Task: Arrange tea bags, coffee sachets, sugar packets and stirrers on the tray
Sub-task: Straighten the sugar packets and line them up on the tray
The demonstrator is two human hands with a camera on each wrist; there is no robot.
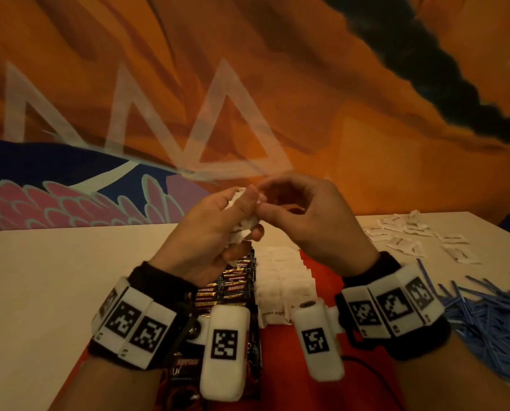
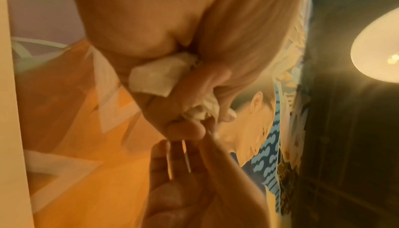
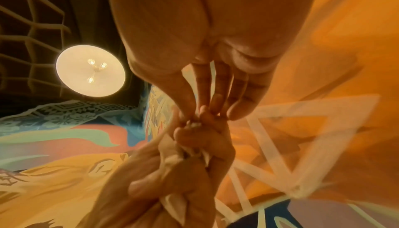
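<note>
Above the flat red tray, both hands are raised and meet at the fingertips. The left hand has its fingers curled round a crumpled bunch of small white paper packets — in the left wrist view the white paper bulges out between palm and fingers. The right hand reaches into the top of that bunch with thumb and forefinger brought together; the right wrist view shows a scrap of white paper caught at its fingertips, while its other fingers are loosely bent. Whether that scrap is one packet or more cannot be told.

On the tray below, a column of black-and-gold coffee sachets lies in overlapping rows on the left, and just beside it on the right runs a column of white sugar packets, also overlapped. To the right of the tray, on the pale tabletop, sits a loose heap of thin blue stirrers; farther back, white packets with dark print lie scattered, apart from the tray. Behind the table rises an orange painted wall with pale triangle outlines.
</note>
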